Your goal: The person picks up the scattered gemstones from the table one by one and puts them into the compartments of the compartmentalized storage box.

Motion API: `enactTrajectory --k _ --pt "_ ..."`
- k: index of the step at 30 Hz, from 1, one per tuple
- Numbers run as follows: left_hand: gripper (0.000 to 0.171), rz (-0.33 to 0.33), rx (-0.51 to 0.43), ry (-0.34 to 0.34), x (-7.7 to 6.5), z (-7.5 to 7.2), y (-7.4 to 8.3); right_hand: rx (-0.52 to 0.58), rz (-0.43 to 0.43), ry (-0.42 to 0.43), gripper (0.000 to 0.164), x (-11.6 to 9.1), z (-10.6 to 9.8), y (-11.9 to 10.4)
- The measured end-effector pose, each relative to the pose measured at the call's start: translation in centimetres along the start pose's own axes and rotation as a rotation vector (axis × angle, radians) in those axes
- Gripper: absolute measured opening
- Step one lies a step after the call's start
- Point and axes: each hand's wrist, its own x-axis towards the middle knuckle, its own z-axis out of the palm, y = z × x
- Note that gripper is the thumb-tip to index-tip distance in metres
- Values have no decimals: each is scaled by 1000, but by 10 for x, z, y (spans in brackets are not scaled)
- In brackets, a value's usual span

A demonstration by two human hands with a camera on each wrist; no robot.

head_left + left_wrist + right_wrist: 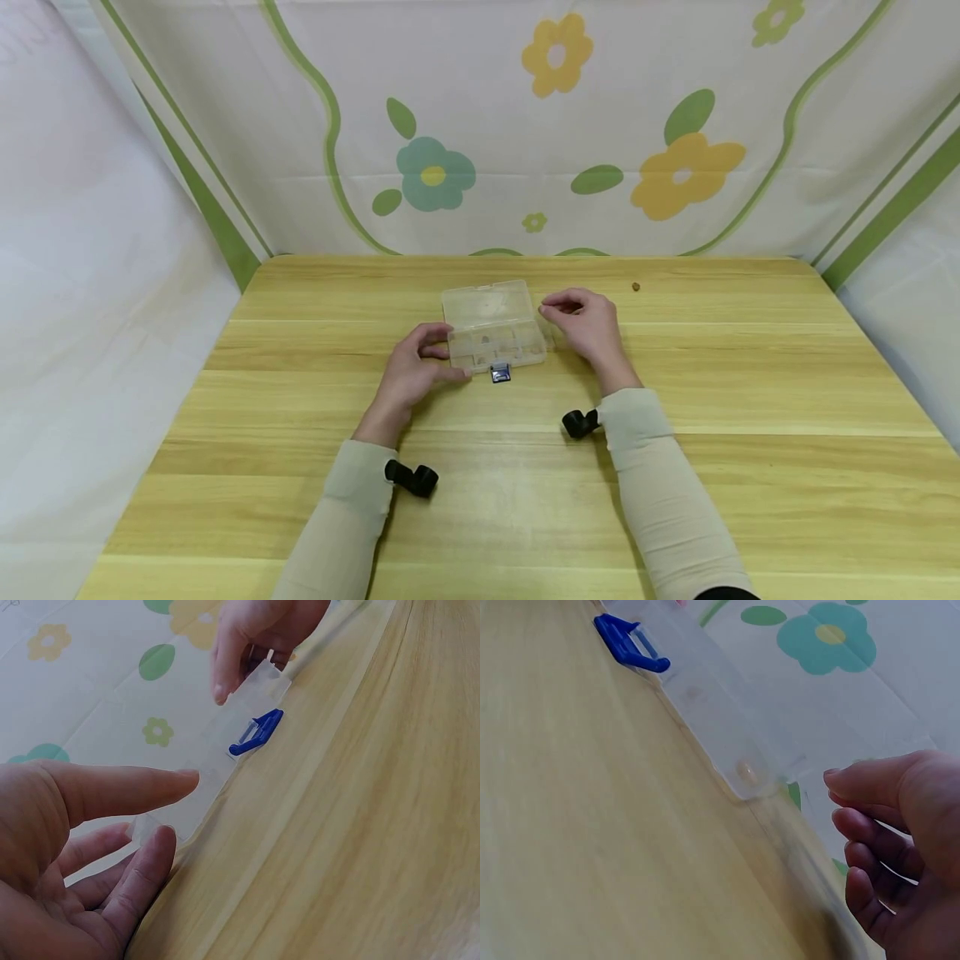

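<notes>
A clear plastic compartment box (471, 339) lies on the table with its lid (486, 305) raised at the back. A blue latch (259, 733) juts from its front edge. Small pieces sit inside, one a light rounded piece (746, 771) at the right end. My left hand (414, 362) grips the box's left end, thumb along the front and fingers at the side. Just off the right end is my right hand (588, 323), its thumb and forefinger tips together and the other fingers curled. I cannot tell whether something tiny is between those tips.
A small brown piece (636, 286) lies near the back of the wooden table (750, 467), right of the box. Behind the table hangs a flower-printed cloth (525, 125). Each sleeve carries a black camera mount, left (412, 479) and right (579, 423).
</notes>
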Motion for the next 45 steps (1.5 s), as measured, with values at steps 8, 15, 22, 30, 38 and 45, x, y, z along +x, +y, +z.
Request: enactTrajectory --k 8,15,22,30,38,45 --pt "74 1 -4 -1 0 0 0 5 57 32 21 2 -11 9" --pt "74 2 -2 -1 0 0 0 17 90 55 23 5 -21 17" --pt "74 2 -3 -4 0 0 -1 -27 117 61 26 6 -28 20" --pt "74 -4 1 0 -1 0 0 -104 94 54 28 8 -35 27" --pt "74 11 2 -21 3 0 1 -48 142 147 31 9 -54 39" --pt "75 -26 32 6 -6 -7 -9 -30 197 194 32 11 -63 51"
